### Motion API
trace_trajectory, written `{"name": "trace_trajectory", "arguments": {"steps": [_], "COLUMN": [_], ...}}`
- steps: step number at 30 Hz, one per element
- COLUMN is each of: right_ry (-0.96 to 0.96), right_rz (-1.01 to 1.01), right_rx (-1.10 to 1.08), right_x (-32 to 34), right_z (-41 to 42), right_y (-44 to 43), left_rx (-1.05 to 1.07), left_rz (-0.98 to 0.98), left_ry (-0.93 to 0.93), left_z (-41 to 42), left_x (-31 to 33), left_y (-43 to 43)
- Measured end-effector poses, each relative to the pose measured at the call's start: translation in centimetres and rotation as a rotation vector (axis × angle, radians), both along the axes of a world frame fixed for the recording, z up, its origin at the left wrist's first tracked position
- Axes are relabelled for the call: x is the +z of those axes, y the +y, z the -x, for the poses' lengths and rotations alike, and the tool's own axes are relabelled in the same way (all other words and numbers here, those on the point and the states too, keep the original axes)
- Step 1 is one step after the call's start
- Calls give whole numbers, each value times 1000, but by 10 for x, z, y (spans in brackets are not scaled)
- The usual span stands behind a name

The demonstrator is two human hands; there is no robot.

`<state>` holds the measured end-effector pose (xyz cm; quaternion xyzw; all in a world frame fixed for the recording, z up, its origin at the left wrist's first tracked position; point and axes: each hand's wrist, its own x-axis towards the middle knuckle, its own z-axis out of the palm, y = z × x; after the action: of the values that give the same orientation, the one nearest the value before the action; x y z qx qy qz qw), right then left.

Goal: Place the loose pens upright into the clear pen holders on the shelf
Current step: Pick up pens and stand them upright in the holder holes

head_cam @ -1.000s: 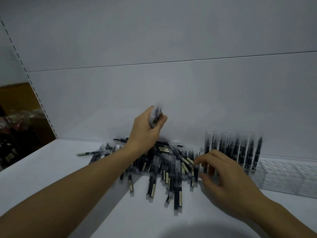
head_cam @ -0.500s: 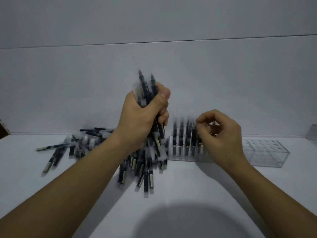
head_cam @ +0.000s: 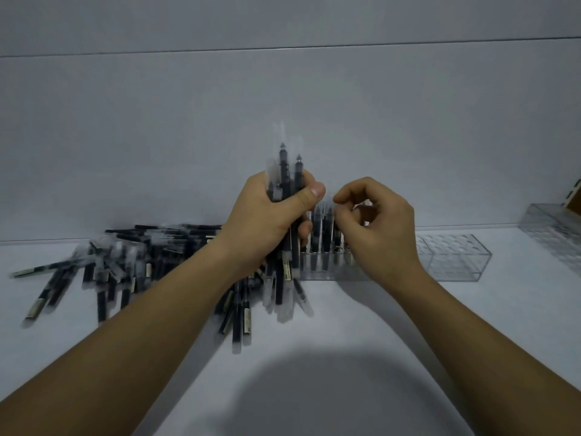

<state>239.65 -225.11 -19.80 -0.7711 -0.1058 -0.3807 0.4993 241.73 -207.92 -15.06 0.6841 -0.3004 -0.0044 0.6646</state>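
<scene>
Head view shows us a bundle of black clear-capped pens gripped upright in our left hand above the white shelf; our right hand curls beside the clear plastic pen holder, whether it holds anything we cannot tell; loose black pens lie heaped leftward

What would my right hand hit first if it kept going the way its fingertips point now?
Probably the left hand: the right hand has its curled fingertips aimed leftward at the left thumb and the bundle of pens it grips. Depth is unclear; it could pass just behind.
</scene>
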Motion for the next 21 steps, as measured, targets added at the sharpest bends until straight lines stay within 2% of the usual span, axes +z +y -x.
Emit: {"name": "trace_trajectory", "arguments": {"steps": [4, 8, 11, 15, 21], "right_ry": [-11, 27, 187, 368, 428], "right_rz": [-9, 38, 191, 491, 577], "right_rx": [3, 137, 336, 430, 426], "right_x": [1, 2, -2, -9, -7], "right_z": [1, 3, 7, 9, 8], "right_y": [-3, -5, 1, 7, 8], "left_rx": [-56, -52, -31, -13, -55], "left_rz": [8, 231, 392, 554, 692], "left_ry": [25, 58, 73, 101, 147], "left_z": [1, -3, -8, -11, -11], "left_x": [10, 26, 21, 5, 2], "left_y": [0, 11, 17, 22, 34]}}
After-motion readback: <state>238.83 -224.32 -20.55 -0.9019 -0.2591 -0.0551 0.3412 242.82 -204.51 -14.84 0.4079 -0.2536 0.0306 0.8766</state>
